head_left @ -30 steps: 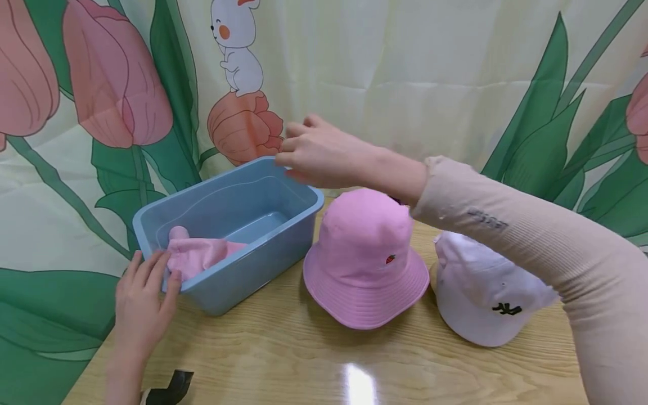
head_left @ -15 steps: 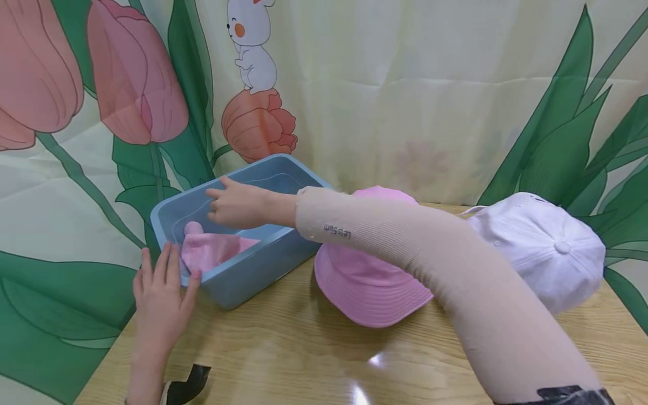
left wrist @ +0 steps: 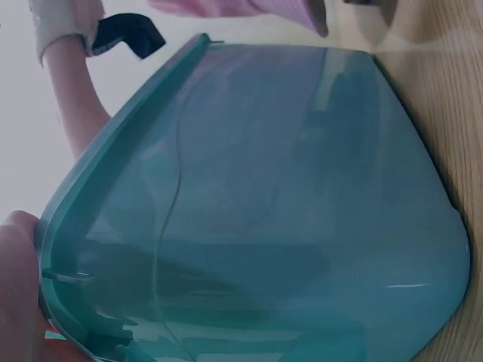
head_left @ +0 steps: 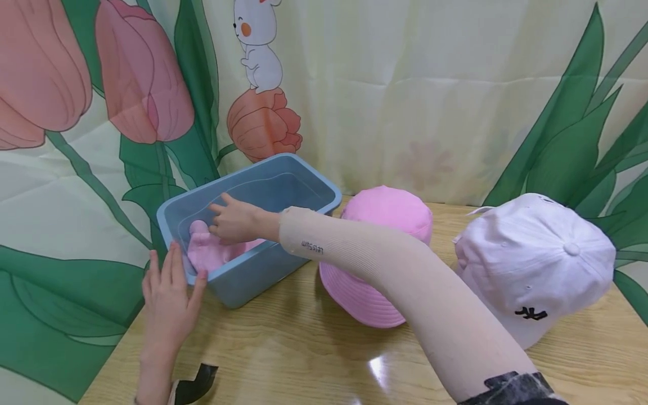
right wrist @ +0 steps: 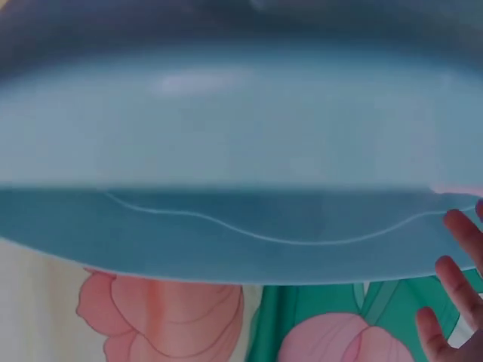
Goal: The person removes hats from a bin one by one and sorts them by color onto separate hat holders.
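Note:
A blue rectangular bin (head_left: 263,267) stands on the table, with a soft pink cloth item (head_left: 205,253) at its left end. One rounded pink knob sticks up from the cloth. My right hand (head_left: 235,221) reaches over the near rim into the bin, at the cloth's upper right. Its fingers look spread in the right wrist view; whether they touch the cloth I cannot tell. My left hand (head_left: 169,306) rests its fairly straight fingers on the bin's left rim, thumb apart at the near corner. The left wrist view shows the bin's outer wall (left wrist: 287,188) up close.
Right of the bin sits a pink bucket hat (head_left: 390,211), partly behind my right forearm. Farther right stands a white baseball cap (head_left: 536,259) with a dark logo. A curtain (head_left: 385,95) printed with tulips and a rabbit hangs behind the wooden table (head_left: 273,360).
My right hand has swung left from above the bin's far right part and lowered toward the pink cloth. My left hand stays at the rim. The head view has shifted slightly.

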A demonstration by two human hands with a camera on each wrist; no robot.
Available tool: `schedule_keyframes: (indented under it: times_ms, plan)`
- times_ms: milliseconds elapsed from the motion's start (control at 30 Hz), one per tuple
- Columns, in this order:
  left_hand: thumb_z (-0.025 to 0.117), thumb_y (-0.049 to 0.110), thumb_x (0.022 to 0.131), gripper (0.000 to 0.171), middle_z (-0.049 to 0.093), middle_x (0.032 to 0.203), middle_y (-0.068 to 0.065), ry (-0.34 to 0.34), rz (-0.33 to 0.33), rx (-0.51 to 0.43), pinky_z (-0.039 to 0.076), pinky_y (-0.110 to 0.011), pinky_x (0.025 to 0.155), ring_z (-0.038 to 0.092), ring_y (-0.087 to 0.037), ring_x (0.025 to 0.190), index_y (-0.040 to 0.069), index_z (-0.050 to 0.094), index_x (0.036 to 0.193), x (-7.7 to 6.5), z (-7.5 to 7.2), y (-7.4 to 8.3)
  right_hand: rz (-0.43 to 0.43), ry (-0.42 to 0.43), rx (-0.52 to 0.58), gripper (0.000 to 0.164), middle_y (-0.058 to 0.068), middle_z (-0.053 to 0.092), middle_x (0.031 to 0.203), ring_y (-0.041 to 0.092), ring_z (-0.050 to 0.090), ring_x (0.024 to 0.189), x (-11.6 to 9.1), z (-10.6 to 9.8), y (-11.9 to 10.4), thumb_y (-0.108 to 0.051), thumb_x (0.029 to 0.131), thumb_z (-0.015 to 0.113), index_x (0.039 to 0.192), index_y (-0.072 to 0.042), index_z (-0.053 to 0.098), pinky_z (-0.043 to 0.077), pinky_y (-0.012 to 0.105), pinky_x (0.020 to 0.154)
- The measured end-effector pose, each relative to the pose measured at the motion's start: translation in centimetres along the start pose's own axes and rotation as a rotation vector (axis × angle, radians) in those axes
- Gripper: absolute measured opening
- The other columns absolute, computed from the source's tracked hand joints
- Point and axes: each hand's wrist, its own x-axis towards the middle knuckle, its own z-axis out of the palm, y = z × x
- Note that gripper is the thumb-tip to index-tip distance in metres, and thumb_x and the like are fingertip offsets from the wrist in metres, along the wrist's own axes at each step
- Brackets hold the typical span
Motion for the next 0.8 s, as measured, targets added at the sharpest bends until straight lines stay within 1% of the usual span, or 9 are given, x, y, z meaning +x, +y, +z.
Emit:
schedule_keyframes:
  times_ms: [100,200,300,400,467,533,633,700,800]
  plan:
    - [0.038,0.04,0.093,0.066,0.027,0.142,-0.026,0.001,-0.006,-0.014,0.01,-0.065,0.102,0.007,-0.043,0.136,0.0,0.017,0.141,0.0,0.1,0.3,-0.006,-0.004,0.025,0.036,-0.004,0.055,0.126,0.024,0.03,0.131,-0.4,0.0,0.0,-0.021,0.097,0.035,0.132,-0.021,0.042,0.026,0.047,0.106]
    - [0.039,0.04,0.092,0.066,0.028,0.14,-0.027,0.017,-0.002,-0.033,0.01,-0.065,0.101,0.009,-0.044,0.135,0.0,0.018,0.141,0.0,0.1,0.4,-0.006,0.0,0.035,0.039,-0.003,0.053,0.127,0.027,0.03,0.13,-0.9,-0.4,0.5,-0.016,0.096,0.037,0.133,-0.023,0.039,0.026,0.047,0.106]
    - [0.04,0.04,0.092,0.066,0.03,0.139,-0.027,0.032,-0.006,-0.047,0.011,-0.066,0.1,0.01,-0.045,0.134,0.002,0.017,0.142,0.1,0.0,0.6,0.023,0.011,0.018,0.041,-0.002,0.051,0.13,0.029,0.031,0.129,-1.6,-1.3,1.8,-0.014,0.096,0.037,0.135,-0.024,0.038,0.027,0.047,0.105]
    - [0.039,0.04,0.092,0.066,0.03,0.14,-0.027,0.037,-0.019,-0.057,0.011,-0.067,0.099,0.01,-0.046,0.134,0.004,0.016,0.142,0.1,-0.1,0.6,0.077,0.042,0.048,0.04,-0.001,0.055,0.125,0.028,0.037,0.122,-2.8,-2.6,3.9,-0.009,0.095,0.036,0.131,-0.024,0.043,0.03,0.046,0.101]
    - [0.039,0.04,0.092,0.066,0.029,0.14,-0.026,0.035,-0.026,-0.057,0.011,-0.066,0.099,0.01,-0.046,0.134,0.004,0.016,0.142,0.1,-0.1,0.7,0.121,0.055,0.079,0.038,-0.001,0.055,0.124,0.028,0.037,0.119,-4.1,-3.5,5.6,-0.01,0.095,0.036,0.129,-0.024,0.045,0.031,0.045,0.098]
    - [0.039,0.04,0.092,0.066,0.029,0.14,-0.026,0.035,-0.03,-0.059,0.011,-0.066,0.099,0.01,-0.046,0.134,0.003,0.016,0.142,0.1,-0.1,0.7,0.163,0.08,0.123,0.035,0.001,0.058,0.119,0.027,0.039,0.114,-5.6,-4.4,7.4,-0.01,0.095,0.036,0.124,-0.023,0.049,0.031,0.044,0.093]
    - [0.039,0.04,0.092,0.066,0.029,0.14,-0.026,0.028,-0.036,-0.054,0.011,-0.066,0.099,0.01,-0.046,0.134,0.003,0.016,0.142,0.1,0.0,0.7,0.219,0.125,0.17,0.032,0.003,0.058,0.12,0.029,0.039,0.111,-8.3,-5.7,9.9,-0.009,0.095,0.035,0.121,-0.021,0.051,0.03,0.046,0.092]
    - [0.038,0.04,0.092,0.066,0.029,0.14,-0.026,0.019,-0.042,-0.049,0.01,-0.067,0.099,0.009,-0.046,0.134,0.003,0.015,0.142,0.0,0.0,0.6,0.254,0.156,0.2,0.033,0.002,0.056,0.122,0.029,0.039,0.107,-10.2,-6.6,11.3,-0.008,0.094,0.038,0.122,-0.021,0.05,0.03,0.046,0.09]
    - [0.038,0.038,0.093,0.065,0.029,0.14,-0.027,0.006,-0.049,-0.054,0.01,-0.067,0.099,0.008,-0.046,0.134,0.004,0.014,0.142,0.0,0.1,0.5,0.324,0.213,0.201,0.03,0.005,0.058,0.12,0.031,0.039,0.103,-13.0,-8.0,13.3,-0.01,0.094,0.039,0.12,-0.02,0.051,0.03,0.045,0.088]
